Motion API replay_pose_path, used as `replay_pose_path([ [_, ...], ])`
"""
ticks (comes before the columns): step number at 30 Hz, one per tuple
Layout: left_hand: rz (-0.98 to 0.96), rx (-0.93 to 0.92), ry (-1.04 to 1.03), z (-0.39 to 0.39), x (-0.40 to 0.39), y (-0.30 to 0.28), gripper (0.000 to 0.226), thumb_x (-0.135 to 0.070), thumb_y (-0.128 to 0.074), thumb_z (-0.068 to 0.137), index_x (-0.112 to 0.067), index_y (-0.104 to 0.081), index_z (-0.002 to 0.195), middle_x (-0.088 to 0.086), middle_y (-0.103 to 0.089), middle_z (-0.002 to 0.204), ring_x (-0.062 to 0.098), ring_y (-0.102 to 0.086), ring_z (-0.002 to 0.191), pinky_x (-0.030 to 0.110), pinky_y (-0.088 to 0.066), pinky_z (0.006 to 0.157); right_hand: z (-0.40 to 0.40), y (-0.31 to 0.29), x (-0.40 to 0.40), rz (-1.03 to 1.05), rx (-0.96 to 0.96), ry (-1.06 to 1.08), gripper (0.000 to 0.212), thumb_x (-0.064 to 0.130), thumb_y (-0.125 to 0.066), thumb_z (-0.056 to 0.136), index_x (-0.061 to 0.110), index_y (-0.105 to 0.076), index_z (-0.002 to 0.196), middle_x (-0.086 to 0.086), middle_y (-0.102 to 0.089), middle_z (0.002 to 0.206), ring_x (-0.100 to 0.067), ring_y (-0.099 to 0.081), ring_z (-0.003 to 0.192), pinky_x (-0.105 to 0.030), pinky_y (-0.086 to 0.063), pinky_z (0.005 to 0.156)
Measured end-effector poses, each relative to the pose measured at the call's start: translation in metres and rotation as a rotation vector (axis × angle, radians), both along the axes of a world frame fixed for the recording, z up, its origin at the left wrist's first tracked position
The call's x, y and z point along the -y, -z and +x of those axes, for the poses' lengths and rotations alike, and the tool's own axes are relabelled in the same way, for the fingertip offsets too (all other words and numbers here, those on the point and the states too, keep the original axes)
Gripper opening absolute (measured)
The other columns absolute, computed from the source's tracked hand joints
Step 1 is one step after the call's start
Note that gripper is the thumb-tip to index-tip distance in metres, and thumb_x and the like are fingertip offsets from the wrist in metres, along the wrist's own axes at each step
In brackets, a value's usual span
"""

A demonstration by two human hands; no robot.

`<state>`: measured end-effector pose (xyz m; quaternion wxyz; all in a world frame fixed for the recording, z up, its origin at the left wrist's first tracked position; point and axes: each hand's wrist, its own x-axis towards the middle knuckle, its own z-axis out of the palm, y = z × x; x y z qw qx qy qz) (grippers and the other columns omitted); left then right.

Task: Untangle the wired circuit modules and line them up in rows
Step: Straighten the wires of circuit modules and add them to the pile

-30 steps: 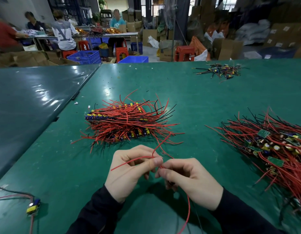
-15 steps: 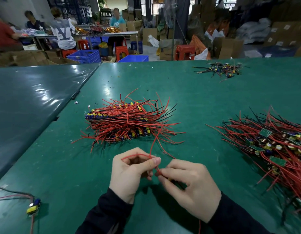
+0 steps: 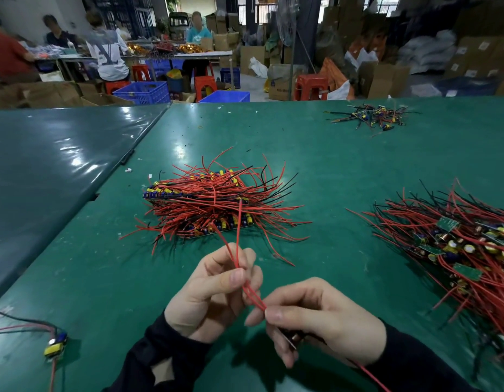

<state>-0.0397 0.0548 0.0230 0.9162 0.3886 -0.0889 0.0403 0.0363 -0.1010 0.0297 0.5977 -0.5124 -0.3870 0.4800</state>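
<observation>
- A single module with yellow and blue parts is seen at the far left edge of the green table, with its red and black leads trailing off the frame.
- An arranged stack of modules is laid near the table's middle, beyond the hands; rows of yellow and blue components are lined along its left and near sides, and its red and black wires are fanned out to the right.
- Two red wires are pinched between the thumb and curled fingers of the left hand; their free ends are raised up in front of the stack.
- The same wires are gripped lower down by the thumb and forefinger of the right hand, whose other fingers are curled over a small dark part; what that part is cannot be told. One red wire is trailed out beneath this wrist.
- A tangled heap of red-wired modules, green boards showing, is spread at the right edge.
- A smaller scatter of wired pieces is left at the far right of the table.
</observation>
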Motion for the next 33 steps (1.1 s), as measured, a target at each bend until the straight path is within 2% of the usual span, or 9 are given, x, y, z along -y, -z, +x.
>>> replay_pose_path([
  [5,0.075,-0.203,-0.281,0.004,0.002,-0.003,0.038,-0.021,-0.095,0.029,-0.015,-0.070,0.057,0.000,-0.057,0.053,0.011,-0.054,0.046,0.018,-0.045,0.043,0.002,0.001,0.000,-0.016,0.074,0.124,0.016,0.018,-0.061,0.083,0.018,-0.077,0.079,0.001,-0.066,0.059,-0.009,-0.062,0.052,-0.017,-0.045,0.054],
  [8,0.137,-0.308,-0.493,0.010,0.002,-0.002,0.022,-0.007,-0.084,0.040,-0.014,-0.065,0.048,0.002,-0.062,0.056,0.010,-0.058,0.045,0.018,-0.047,0.043,0.002,0.006,-0.001,-0.002,0.144,0.307,0.013,0.019,-0.066,0.077,0.014,-0.078,0.075,-0.001,-0.065,0.056,-0.011,-0.059,0.050,-0.019,-0.045,0.054],
  [12,0.213,-0.350,-0.657,0.013,0.008,0.003,0.015,-0.002,-0.071,0.045,-0.013,-0.061,0.042,0.004,-0.066,0.057,0.011,-0.056,0.042,0.019,-0.047,0.042,-0.004,0.018,-0.002,0.045,0.737,0.496,0.018,0.026,-0.067,0.081,0.012,-0.075,0.072,-0.004,-0.060,0.056,-0.013,-0.053,0.050,-0.034,-0.045,0.052],
  [14,0.270,-0.373,-0.699,0.014,0.009,0.007,0.015,-0.002,-0.072,0.046,-0.013,-0.062,0.042,0.004,-0.066,0.056,0.011,-0.056,0.043,0.019,-0.047,0.043,-0.006,0.022,-0.003,0.050,0.908,0.508,0.020,0.027,-0.065,0.083,0.013,-0.073,0.071,-0.002,-0.057,0.056,-0.014,-0.050,0.050,-0.036,-0.042,0.051],
  [17,0.292,-0.407,-0.672,0.016,0.005,0.010,0.009,-0.006,-0.073,0.047,-0.014,-0.068,0.048,0.003,-0.066,0.056,0.012,-0.061,0.050,0.019,-0.050,0.048,-0.005,0.024,-0.004,0.008,0.803,0.511,0.017,0.028,-0.067,0.081,0.015,-0.075,0.074,-0.002,-0.058,0.056,-0.011,-0.051,0.050,-0.029,-0.040,0.051],
  [20,0.160,-0.401,-0.605,0.014,-0.003,0.003,0.009,-0.007,-0.074,0.047,-0.012,-0.071,0.054,0.002,-0.064,0.055,0.012,-0.064,0.052,0.017,-0.051,0.049,-0.002,0.019,-0.004,-0.010,0.410,0.411,0.015,0.025,-0.068,0.077,0.014,-0.078,0.077,0.001,-0.063,0.055,-0.005,-0.054,0.051,-0.018,-0.041,0.052],
  [25,-0.111,-0.327,-0.339,0.003,-0.012,-0.008,0.049,-0.019,-0.097,0.016,-0.019,-0.068,0.055,-0.003,-0.059,0.056,0.010,-0.061,0.046,0.017,-0.048,0.039,0.004,0.005,0.000,-0.016,-0.052,0.058,0.017,0.028,-0.065,0.078,0.017,-0.078,0.082,0.003,-0.067,0.059,-0.007,-0.059,0.050,-0.017,-0.043,0.051],
  [29,-0.056,-0.265,-0.324,0.001,-0.007,-0.010,0.045,-0.019,-0.096,0.021,-0.020,-0.065,0.053,-0.004,-0.056,0.055,0.010,-0.056,0.043,0.016,-0.045,0.037,0.002,0.002,0.001,-0.025,-0.085,-0.080,0.016,0.023,-0.061,0.083,0.018,-0.077,0.084,0.005,-0.068,0.062,-0.004,-0.060,0.052,-0.015,-0.045,0.053],
  [33,0.148,-0.330,-0.576,0.008,-0.009,-0.007,0.023,-0.006,-0.076,0.050,-0.019,-0.058,0.043,-0.002,-0.062,0.055,0.013,-0.061,0.043,0.017,-0.047,0.039,-0.001,0.008,-0.001,-0.026,0.114,0.168,0.011,0.016,-0.068,0.081,0.013,-0.078,0.080,0.002,-0.067,0.058,-0.005,-0.055,0.049,-0.015,-0.043,0.053],
])
